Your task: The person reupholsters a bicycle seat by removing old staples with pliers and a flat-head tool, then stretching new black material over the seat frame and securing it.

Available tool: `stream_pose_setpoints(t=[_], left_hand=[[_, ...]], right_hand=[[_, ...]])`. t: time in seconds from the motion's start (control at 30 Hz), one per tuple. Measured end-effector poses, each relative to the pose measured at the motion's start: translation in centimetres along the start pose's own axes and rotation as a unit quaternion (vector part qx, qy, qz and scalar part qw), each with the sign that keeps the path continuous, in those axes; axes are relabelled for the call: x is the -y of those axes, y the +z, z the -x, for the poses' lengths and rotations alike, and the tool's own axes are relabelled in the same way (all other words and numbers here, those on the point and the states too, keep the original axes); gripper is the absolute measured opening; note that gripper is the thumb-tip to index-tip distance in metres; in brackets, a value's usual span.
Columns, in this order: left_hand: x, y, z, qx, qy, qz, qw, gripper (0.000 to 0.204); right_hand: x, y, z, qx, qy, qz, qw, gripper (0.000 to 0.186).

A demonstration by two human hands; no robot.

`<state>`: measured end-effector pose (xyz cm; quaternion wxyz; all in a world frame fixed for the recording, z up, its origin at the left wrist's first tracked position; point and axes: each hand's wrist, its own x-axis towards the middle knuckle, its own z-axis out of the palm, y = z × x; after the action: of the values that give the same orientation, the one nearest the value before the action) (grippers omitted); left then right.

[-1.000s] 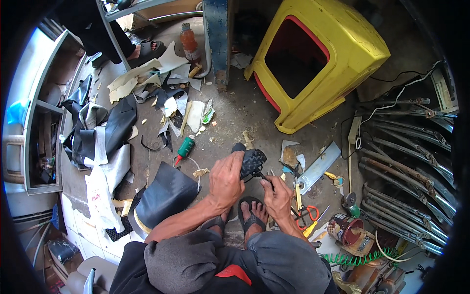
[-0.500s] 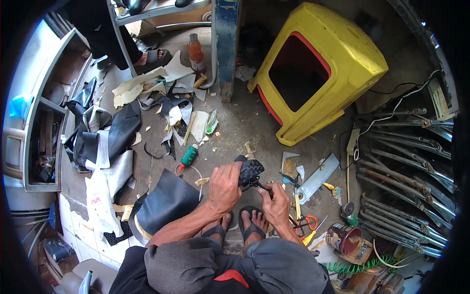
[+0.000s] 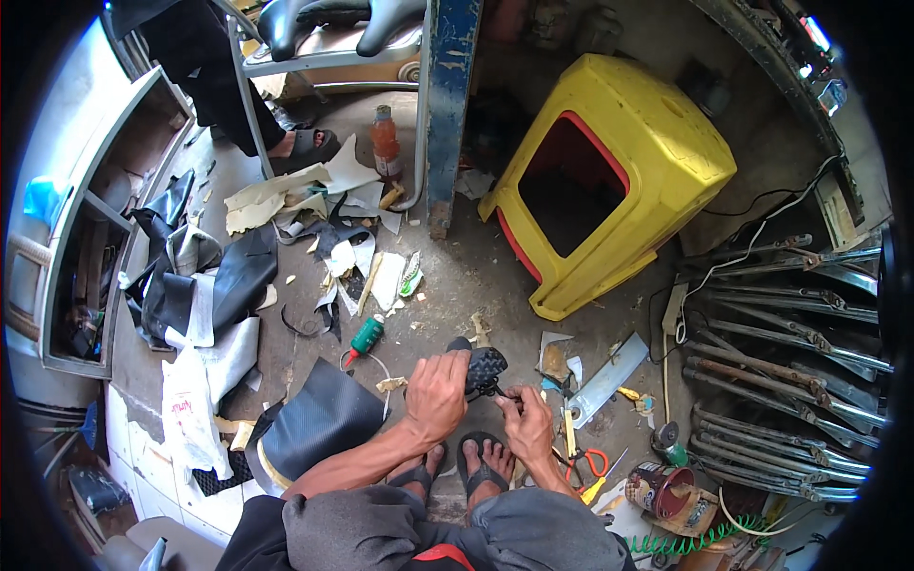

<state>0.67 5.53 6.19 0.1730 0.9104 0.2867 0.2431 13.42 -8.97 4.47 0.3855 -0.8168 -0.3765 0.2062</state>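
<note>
In front of my knees I hold a black piece with a knobbly, tread-like surface (image 3: 486, 365). My left hand (image 3: 436, 392) is closed round its left side. At its lower right edge, the fingers of my right hand (image 3: 526, 421) pinch a thin dark part of it, mostly hidden by the fingertips. Left of my left forearm lies a curved sheet of dark textured material (image 3: 319, 419). A green bottle with a red tip (image 3: 366, 337) is on the floor beyond my left hand. Orange-handled scissors (image 3: 592, 463) lie right of my right hand.
Black and white scraps (image 3: 252, 271) cover the floor at left. A yellow plastic stool (image 3: 657, 181) lies tipped beyond a blue post (image 3: 447, 124). Bent metal tubes (image 3: 790, 381) are stacked at right, near a tin (image 3: 657, 487). Another person's sandalled foot (image 3: 309, 145) is at upper left.
The view has tilted up, so the floor things sit lower in it. My right hand has come slightly closer to the black piece. Both hands keep their hold.
</note>
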Motion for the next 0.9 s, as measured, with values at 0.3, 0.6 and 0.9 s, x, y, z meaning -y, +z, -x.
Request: stream_pose_setpoints(t=[0.3, 0.6, 0.9], left_hand=[[0.6, 0.3, 0.2, -0.015, -0.004, -0.006, 1.0, 0.041], [0.9, 0.5, 0.5, -0.026, -0.003, -0.013, 1.0, 0.036], [1.3, 1.3, 0.6, -0.036, -0.009, -0.008, 0.999, 0.034]], right_hand=[[1.2, 0.2, -0.7, -0.016, -0.029, 0.016, 0.999, 0.024], [-1.1, 0.8, 0.2, 0.023, -0.01, 0.022, 0.999, 0.017], [-0.3, 0.5, -0.2, 0.012, -0.007, 0.004, 1.0, 0.016]])
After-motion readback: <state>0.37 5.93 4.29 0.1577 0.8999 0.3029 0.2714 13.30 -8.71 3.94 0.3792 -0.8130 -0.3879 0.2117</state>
